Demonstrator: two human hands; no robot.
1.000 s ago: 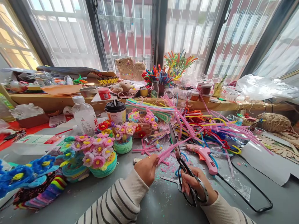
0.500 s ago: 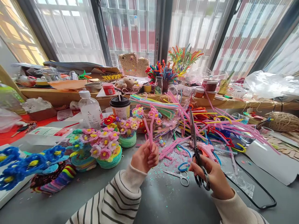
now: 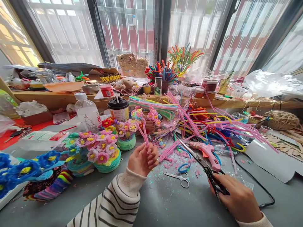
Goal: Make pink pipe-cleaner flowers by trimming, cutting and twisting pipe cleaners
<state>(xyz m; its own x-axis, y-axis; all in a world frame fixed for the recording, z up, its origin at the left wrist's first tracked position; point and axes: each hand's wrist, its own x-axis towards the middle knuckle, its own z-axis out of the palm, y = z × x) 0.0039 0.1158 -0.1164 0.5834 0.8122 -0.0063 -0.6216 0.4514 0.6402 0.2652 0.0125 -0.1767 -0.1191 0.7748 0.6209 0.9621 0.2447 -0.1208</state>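
Pink pipe cleaners (image 3: 145, 132) stick up out of my left hand (image 3: 143, 159), whose fingers are closed around their lower ends. My right hand (image 3: 238, 194) holds large black-handled scissors (image 3: 201, 162) low over the table at the right, with the blades pointing up and left. Between the hands lie small silver scissors (image 3: 178, 179) and a scatter of pink fuzz clippings (image 3: 178, 159). A pink hot glue gun (image 3: 208, 153) rests just beyond the large scissors. To the left of my left hand stands a pot of pink pipe-cleaner flowers (image 3: 105, 148).
Loose pink pipe cleaners (image 3: 241, 126) spread across the right side. A lidded coffee cup (image 3: 118, 108) and a plastic bottle (image 3: 87, 115) stand at the back left. Blue fuzzy flowers (image 3: 26, 170) are at far left. A black cable (image 3: 265, 190) loops at right beside white paper (image 3: 267, 160).
My right hand has moved right and down with the large scissors, which now tilt further over to the left. My left hand still holds the pink pipe cleaners, with little movement.
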